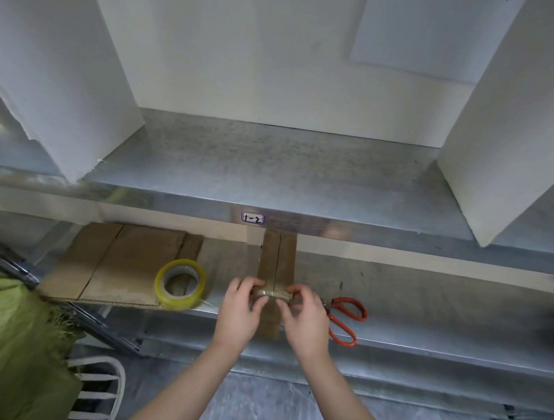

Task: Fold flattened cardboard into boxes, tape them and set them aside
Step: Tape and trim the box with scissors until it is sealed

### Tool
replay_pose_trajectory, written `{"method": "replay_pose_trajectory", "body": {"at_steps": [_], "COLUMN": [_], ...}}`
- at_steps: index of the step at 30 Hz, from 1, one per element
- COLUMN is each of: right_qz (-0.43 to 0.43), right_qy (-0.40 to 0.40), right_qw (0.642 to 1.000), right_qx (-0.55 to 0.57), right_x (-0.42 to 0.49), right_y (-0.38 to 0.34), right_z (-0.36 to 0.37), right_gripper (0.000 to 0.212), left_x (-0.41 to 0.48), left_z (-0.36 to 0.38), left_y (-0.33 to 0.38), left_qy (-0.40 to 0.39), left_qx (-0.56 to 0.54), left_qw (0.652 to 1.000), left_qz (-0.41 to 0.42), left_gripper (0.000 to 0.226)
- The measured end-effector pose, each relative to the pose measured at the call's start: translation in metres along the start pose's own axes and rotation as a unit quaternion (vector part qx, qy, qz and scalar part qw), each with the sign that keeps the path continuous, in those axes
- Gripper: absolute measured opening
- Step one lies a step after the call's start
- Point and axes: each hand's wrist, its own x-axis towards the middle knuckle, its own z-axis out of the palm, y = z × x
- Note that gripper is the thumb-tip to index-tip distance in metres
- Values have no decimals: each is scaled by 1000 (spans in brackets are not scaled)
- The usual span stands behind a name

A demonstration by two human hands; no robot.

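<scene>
On the lower shelf (423, 296), the box (277, 260) is clamped at its taped end by the left hand (239, 309) and right hand (306, 314). The tape (271, 293) should be pressed outward from the seam, creases avoided.

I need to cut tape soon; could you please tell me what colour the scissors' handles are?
Orange, seen in the head view: the scissors lie on the shelf beside the right hand.
</scene>
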Motion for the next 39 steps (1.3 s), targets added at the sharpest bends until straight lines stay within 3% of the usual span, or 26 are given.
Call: {"method": "replay_pose_trajectory", "body": {"at_steps": [4, 7, 11, 13, 16, 20, 24, 27, 31, 36, 39], "right_qz": [2, 1, 4, -7, -35, -41, -14, -2, -4, 7, -3], "right_qy": [37, -17, -163, -217, -235, -212, -149, -120, -123, -70, -70], "right_qw": [999, 1000, 985, 976, 971, 976, 988, 992, 990, 995, 997], "right_qx": [-5, 18, 47, 34, 1, -2, 33, 42, 69, 72, 42], "right_x": [-5, -2, 18, 28, 39, 41, 34, 29, 33, 34, 37], "right_y": [0, 6, 16, 17, 14, 11, 10, 8, 12, 9, 11], "right_z": [10, 8, -22, -36, -42, -34, -23, -16, -17, -1, 2], "right_gripper": [21, 30, 56, 54, 43, 37, 32, 33, 26, 25, 22], "left_x": [-1, 1, 18, 29, 43, 51, 49, 40, 38, 45, 47], "left_z": [7, 2, -26, -42, -53, -49, -40, -32, -36, -30, -30], "left_y": [-7, -10, -9, -10, -12, -13, -17, -17, -16, -20, -20], "left_qy": [26, 5, -157, -229, -254, -241, -174, -148, -186, -141, -152], "left_qx": [36, 48, 0, -11, 50, 67, 64, 6, -83, -51, -17], "left_qw": [999, 998, 988, 973, 963, 963, 977, 988, 979, 989, 988], "left_qz": [32, 43, 6, 19, 81, 104, 105, 39, -11, 8, 11], "left_gripper": [19, 22, 49, 55, 48, 38, 31, 32, 33, 26, 22]}}
